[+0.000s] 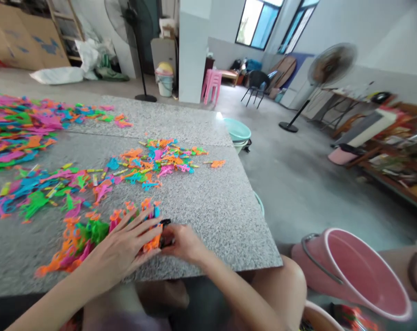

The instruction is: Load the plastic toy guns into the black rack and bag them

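Observation:
Along the near edge of the stone table runs a row of small plastic pieces [96,230] in orange, green, pink and blue, standing close together. My left hand [125,239] lies over the right end of this row, fingers stretched across the top and thumb on the near side, gripping an orange plastic piece [153,242]. Just right of it, my right hand [184,242] is closed on a small black part [166,224] against the end of the row; my fingers hide most of it. Beyond my hands lies a loose cluster of coloured pieces [163,158] with yellow sticks among them.
A large heap of similar pieces [18,124] covers the far left of the speckled table [222,207]. Right of the table stand a pink bucket [318,257] and, farther back, green basins [237,128]. Two standing fans [332,64] and pink stools [213,85] are in the background.

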`<state>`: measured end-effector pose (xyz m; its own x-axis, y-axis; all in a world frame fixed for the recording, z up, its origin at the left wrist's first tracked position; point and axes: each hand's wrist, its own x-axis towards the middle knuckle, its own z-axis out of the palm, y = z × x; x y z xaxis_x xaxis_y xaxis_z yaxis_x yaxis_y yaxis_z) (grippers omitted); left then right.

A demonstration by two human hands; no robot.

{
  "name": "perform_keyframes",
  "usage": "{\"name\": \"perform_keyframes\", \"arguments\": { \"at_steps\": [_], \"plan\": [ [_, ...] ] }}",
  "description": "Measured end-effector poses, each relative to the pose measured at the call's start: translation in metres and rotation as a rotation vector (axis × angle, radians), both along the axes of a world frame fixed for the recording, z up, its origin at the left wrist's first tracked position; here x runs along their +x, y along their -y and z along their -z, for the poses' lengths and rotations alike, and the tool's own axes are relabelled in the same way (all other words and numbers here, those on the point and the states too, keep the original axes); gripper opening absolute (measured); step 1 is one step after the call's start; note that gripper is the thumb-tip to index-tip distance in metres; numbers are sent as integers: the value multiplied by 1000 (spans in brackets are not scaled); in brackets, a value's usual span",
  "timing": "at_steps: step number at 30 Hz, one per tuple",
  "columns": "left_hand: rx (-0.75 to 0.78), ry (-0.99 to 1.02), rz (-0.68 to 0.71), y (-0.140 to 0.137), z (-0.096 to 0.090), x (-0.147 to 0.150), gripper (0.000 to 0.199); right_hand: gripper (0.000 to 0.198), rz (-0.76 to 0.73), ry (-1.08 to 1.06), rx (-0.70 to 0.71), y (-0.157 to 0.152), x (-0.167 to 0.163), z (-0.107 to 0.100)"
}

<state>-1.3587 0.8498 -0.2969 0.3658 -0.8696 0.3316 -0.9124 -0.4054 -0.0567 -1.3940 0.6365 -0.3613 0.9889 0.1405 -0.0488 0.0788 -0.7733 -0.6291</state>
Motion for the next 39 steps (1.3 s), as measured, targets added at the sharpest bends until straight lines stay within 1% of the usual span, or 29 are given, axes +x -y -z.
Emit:
{"name": "perform_keyframes", "arguments": {
  "at_steps": [1, 5, 6, 7, 9, 12, 14, 16, 18, 20, 22, 24, 26, 28, 29, 30, 31, 33, 34, 35, 36, 37, 39],
  "plan": [
    [-5, 28, 4, 0, 1, 1, 37, 36, 38, 15, -29, 24, 17, 0],
    [-5, 86, 7, -1, 0, 3, 38, 57, 409, 113, -203, 135, 98, -11],
    [-21, 106, 8, -1, 1, 3, 39, 59, 447, 86, -319, 157, 117, -13],
    [-48, 137, 14, -1, 2, 4, 40, 59, 438, 72, -386, 174, 133, -14],
    [-81, 201, 24, -2, 7, 6, 45, 59, 380, 60, -469, 194, 157, -13],
    [-72, 253, 40, -4, 14, 10, 52, 53, 264, 101, -474, 193, 174, -5],
    [-70, 234, 37, -5, 14, 9, 53, 46, 199, 122, -476, 185, 171, 3],
    [-77, 190, 32, -4, 10, 5, 50, 42, 130, 129, -457, 179, 158, 11],
    [-62, 126, 16, -2, 4, 1, 48, 42, 57, 141, -412, 180, 138, 18],
    [-46, 61, 11, 0, 0, -2, 44, 46, 11, 157, -357, 186, 114, 22],
    [-44, 17, 17, 1, -3, -3, 41, 54, 10, 167, -316, 193, 92, 22],
    [-58, 13, 18, 2, -4, -4, 38, 59, 85, 177, -315, 192, 73, 17],
    [-67, 37, 16, 3, -3, -3, 37, 55, 278, 183, -340, 179, 61, 10],
    [-69, 64, 26, 3, -1, -1, 37, 39, 484, 164, -354, 156, 59, 3],
    [-66, 68, 33, 3, 0, 0, 37, 34, 551, 138, -349, 144, 60, 1],
    [-63, 64, 38, 3, 1, 1, 38, 34, 586, 104, -335, 134, 63, -1],
    [-58, 54, 37, 3, 1, 1, 39, 40, 607, 66, -306, 125, 67, -2],
    [-48, 31, 29, 2, 1, 2, 39, 50, 655, -5, -235, 116, 71, -4],
    [-42, 22, 24, 2, 0, 1, 39, 48, 684, -39, -192, 116, 71, -3],
    [-35, 12, 21, 2, 0, 0, 39, 42, 700, -73, -118, 117, 68, -2],
    [-32, 0, 20, 1, -1, -1, 38, 34, 700, -112, -5, 119, 63, 0],
    [-32, -19, 21, 1, -2, -2, 38, 27, 674, -146, 145, 120, 55, 4],
    [-37, -75, 19, 1, -4, -3, 37, 18, 563, -197, 492, 118, 36, 14]
  ]
}}
